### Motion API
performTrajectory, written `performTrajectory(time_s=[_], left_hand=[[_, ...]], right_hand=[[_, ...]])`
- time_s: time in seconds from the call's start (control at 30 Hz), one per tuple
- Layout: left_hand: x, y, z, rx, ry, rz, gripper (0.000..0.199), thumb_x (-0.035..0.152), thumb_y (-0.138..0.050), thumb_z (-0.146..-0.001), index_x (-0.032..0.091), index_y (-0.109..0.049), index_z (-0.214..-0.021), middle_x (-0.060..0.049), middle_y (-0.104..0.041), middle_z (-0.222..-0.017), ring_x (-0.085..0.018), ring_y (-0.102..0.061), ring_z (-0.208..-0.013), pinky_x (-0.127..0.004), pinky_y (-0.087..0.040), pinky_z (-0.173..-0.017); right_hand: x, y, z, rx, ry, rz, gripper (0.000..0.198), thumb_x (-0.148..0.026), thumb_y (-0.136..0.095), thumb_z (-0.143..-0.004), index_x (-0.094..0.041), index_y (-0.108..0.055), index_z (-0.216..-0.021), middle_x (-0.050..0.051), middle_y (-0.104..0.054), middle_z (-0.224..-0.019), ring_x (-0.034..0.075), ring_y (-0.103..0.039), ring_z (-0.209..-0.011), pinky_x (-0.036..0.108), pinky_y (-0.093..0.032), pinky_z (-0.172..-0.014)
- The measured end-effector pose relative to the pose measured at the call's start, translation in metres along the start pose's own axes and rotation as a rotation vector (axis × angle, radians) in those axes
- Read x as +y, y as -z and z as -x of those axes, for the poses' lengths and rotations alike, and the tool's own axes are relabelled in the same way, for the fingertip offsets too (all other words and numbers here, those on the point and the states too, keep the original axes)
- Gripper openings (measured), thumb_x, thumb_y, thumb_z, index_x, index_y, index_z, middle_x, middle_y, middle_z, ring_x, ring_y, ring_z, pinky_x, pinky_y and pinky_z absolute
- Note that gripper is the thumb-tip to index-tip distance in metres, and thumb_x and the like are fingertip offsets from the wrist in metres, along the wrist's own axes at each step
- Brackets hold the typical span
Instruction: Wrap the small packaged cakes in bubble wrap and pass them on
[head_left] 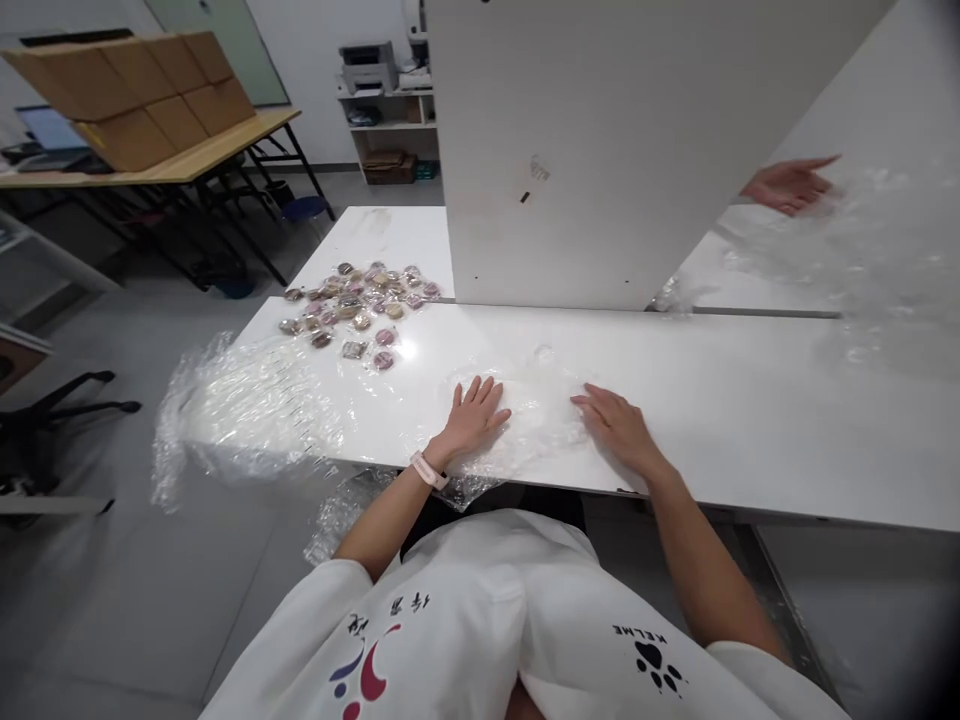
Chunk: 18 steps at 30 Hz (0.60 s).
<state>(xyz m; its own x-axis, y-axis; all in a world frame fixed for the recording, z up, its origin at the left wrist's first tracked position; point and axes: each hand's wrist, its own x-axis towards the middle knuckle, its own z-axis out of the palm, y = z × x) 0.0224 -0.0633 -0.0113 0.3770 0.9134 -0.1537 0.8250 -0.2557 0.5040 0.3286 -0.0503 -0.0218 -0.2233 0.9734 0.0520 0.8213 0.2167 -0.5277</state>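
Observation:
In front of me a clear plastic bag (541,395) lies crumpled on the white table. My left hand (474,418) rests flat on its left side with fingers spread, and a pale band circles that wrist. At the bag's right edge, my right hand (611,422) touches the plastic with its fingers stretched out. Small round wrapped items (349,305), several of them brown, tan and pink, lie scattered at the left back of the table. A stack of clear plastic bags (251,400) hangs partly over the table's left front edge.
A tall white panel (570,150) stands along the table's back edge. Beyond it at right, another person's hand (795,187) is near loose clear plastic (885,260). Cardboard boxes (142,100) stand on a wooden table at far left. More plastic (349,505) hangs below the front edge.

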Motion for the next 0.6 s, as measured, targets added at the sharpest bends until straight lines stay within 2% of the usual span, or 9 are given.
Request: performTrajectory(time_s=[0.07, 0.1, 0.17, 0.23, 0.3, 0.37, 0.43, 0.53, 0.6], left_hand=[[-0.004, 0.013, 0.002, 0.025, 0.011, 0.125, 0.062, 0.056, -0.027, -0.102, 0.026, -0.027, -0.156, -0.006, -0.023, -0.165, -0.026, -0.018, -0.154, -0.053, -0.015, -0.124], [-0.007, 0.022, 0.003, 0.076, 0.021, 0.168, 0.061, 0.055, -0.028, -0.102, 0.026, -0.030, -0.155, -0.007, -0.029, -0.163, -0.025, -0.026, -0.151, -0.050, -0.022, -0.123], [-0.020, 0.044, 0.003, 0.258, 0.092, 0.149, 0.054, 0.047, -0.035, -0.102, 0.024, -0.039, -0.150, -0.008, -0.041, -0.157, -0.024, -0.037, -0.146, -0.045, -0.032, -0.119], [-0.042, 0.068, 0.003, 0.439, 0.249, -0.006, 0.047, 0.034, -0.043, -0.099, 0.020, -0.048, -0.143, -0.011, -0.043, -0.155, -0.027, -0.035, -0.146, -0.046, -0.030, -0.120], [-0.072, 0.088, 0.002, 0.482, 0.457, -0.174, 0.050, 0.026, -0.051, -0.093, 0.016, -0.048, -0.142, -0.015, -0.033, -0.160, -0.035, -0.023, -0.150, -0.055, -0.021, -0.121], [-0.100, 0.100, -0.001, 0.395, 0.632, -0.230, 0.061, 0.027, -0.055, -0.090, 0.017, -0.040, -0.148, -0.018, -0.020, -0.164, -0.043, -0.011, -0.151, -0.064, -0.018, -0.118], [-0.121, 0.103, -0.004, 0.303, 0.704, -0.236, 0.066, 0.032, -0.051, -0.092, 0.019, -0.031, -0.153, -0.019, -0.019, -0.164, -0.046, -0.010, -0.151, -0.068, -0.023, -0.113], [-0.134, 0.100, -0.008, 0.248, 0.630, -0.301, 0.061, 0.026, -0.040, -0.096, 0.019, -0.026, -0.155, -0.020, -0.037, -0.155, -0.041, -0.028, -0.146, -0.059, -0.035, -0.109], [-0.135, 0.098, -0.009, 0.238, 0.570, -0.346, 0.059, 0.017, -0.038, -0.094, 0.018, -0.030, -0.153, -0.020, -0.048, -0.146, -0.037, -0.039, -0.139, -0.053, -0.041, -0.105]], right_hand=[[0.031, -0.002, -0.014, 0.077, -0.022, 0.115, 0.043, -0.045, -0.036, -0.100, -0.028, -0.066, -0.126, 0.007, -0.055, -0.145, 0.030, -0.046, -0.135, 0.058, -0.032, -0.111], [0.044, 0.001, -0.020, 0.133, -0.039, 0.159, 0.044, -0.045, -0.038, -0.099, -0.024, -0.067, -0.124, 0.012, -0.056, -0.142, 0.032, -0.047, -0.134, 0.058, -0.033, -0.109], [0.058, 0.011, -0.026, 0.300, -0.082, 0.232, 0.046, -0.045, -0.042, -0.096, -0.014, -0.069, -0.118, 0.023, -0.057, -0.136, 0.037, -0.048, -0.130, 0.060, -0.034, -0.104], [0.054, 0.022, -0.025, 0.491, -0.086, 0.271, 0.046, -0.042, -0.044, -0.096, -0.009, -0.069, -0.116, 0.029, -0.055, -0.135, 0.041, -0.047, -0.130, 0.061, -0.035, -0.100], [0.031, 0.027, -0.018, 0.586, 0.011, 0.247, 0.043, -0.038, -0.045, -0.097, -0.011, -0.065, -0.123, 0.026, -0.056, -0.135, 0.038, -0.049, -0.130, 0.056, -0.037, -0.102], [-0.002, 0.023, -0.005, 0.502, 0.192, 0.196, 0.044, -0.038, -0.046, -0.098, -0.017, -0.056, -0.135, 0.018, -0.058, -0.137, 0.032, -0.051, -0.129, 0.051, -0.037, -0.106], [-0.034, 0.009, 0.010, 0.319, 0.368, 0.185, 0.049, -0.042, -0.049, -0.097, -0.023, -0.048, -0.142, 0.012, -0.059, -0.138, 0.030, -0.049, -0.132, 0.052, -0.030, -0.111], [-0.059, -0.013, 0.032, 0.081, 0.514, 0.226, 0.044, -0.038, -0.051, -0.096, -0.027, -0.051, -0.139, 0.007, -0.065, -0.130, 0.029, -0.049, -0.132, 0.054, -0.020, -0.115], [-0.056, -0.020, 0.043, 0.048, 0.539, 0.237, 0.029, -0.024, -0.049, -0.096, -0.027, -0.063, -0.122, 0.004, -0.070, -0.114, 0.024, -0.058, -0.118, 0.050, -0.024, -0.113]])
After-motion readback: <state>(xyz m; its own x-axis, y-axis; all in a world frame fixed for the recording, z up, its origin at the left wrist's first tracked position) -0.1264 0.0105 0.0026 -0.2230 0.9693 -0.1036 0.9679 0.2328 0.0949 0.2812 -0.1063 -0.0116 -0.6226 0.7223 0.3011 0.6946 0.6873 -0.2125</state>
